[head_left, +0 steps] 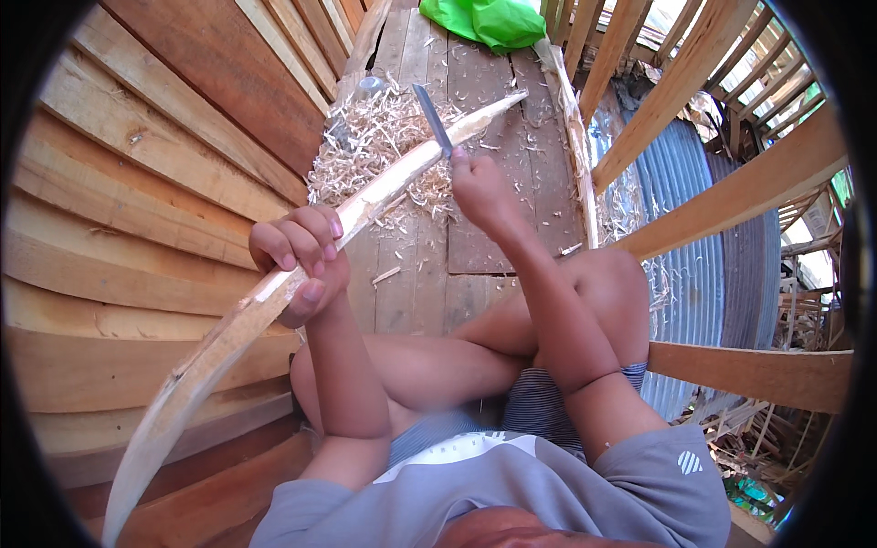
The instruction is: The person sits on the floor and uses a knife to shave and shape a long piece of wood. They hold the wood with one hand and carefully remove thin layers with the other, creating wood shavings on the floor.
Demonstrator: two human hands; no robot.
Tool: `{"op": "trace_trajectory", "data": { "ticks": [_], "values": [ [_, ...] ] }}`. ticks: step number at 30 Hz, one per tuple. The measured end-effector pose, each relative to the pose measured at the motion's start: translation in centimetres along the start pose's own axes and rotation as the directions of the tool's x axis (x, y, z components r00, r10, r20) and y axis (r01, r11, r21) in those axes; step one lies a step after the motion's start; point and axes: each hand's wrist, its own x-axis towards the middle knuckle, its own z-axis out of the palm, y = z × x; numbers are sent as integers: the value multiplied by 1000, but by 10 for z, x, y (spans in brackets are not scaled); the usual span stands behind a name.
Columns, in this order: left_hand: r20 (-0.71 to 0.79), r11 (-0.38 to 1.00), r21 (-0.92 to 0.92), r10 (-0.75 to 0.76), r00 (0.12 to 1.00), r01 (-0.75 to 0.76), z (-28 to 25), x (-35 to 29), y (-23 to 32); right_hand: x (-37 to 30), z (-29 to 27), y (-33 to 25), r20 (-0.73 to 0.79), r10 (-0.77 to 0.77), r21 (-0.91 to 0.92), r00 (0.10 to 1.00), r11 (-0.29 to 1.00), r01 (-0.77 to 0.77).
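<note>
A long, pale wooden pole (395, 180), whittled to a narrow far tip, slants from the lower left to the upper middle. Around its middle wrap the fingers of my left hand (306, 258), the thumb on the near side. My right hand (482, 190) is closed in a fist on a knife (432, 119); the handle is hidden inside the fist. The knife's blade crosses the pole a little short of its tip and appears to touch the wood. Bare, light patches show where bark or surface is cut away.
Curled wood shavings (370, 128) heap on the plank floor (393, 301) beyond my crossed legs. A plank wall (155, 205) rises close on the left; wooden railing slats (722, 215) stand on the right, with corrugated metal sheets (681, 183) outside. A green bag (489, 20) lies at the far end.
</note>
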Motion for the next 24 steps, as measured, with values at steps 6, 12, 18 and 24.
{"op": "trace_trajectory", "data": {
  "ticks": [6,12,18,24],
  "values": [
    [44,1000,2,6,999,-6,-1,3,3,15,-10,10,116,120,124,986,983,-134],
    [15,1000,20,-7,1000,7,4,1,-3,13,-13,8,132,131,129,983,980,-148],
    [90,1000,-17,-1,996,2,-4,5,1,0,-1,4,91,77,34,993,996,-81],
    [16,1000,-21,14,1000,-13,1,3,-2,8,0,4,141,40,117,989,992,-56]
  ]
}}
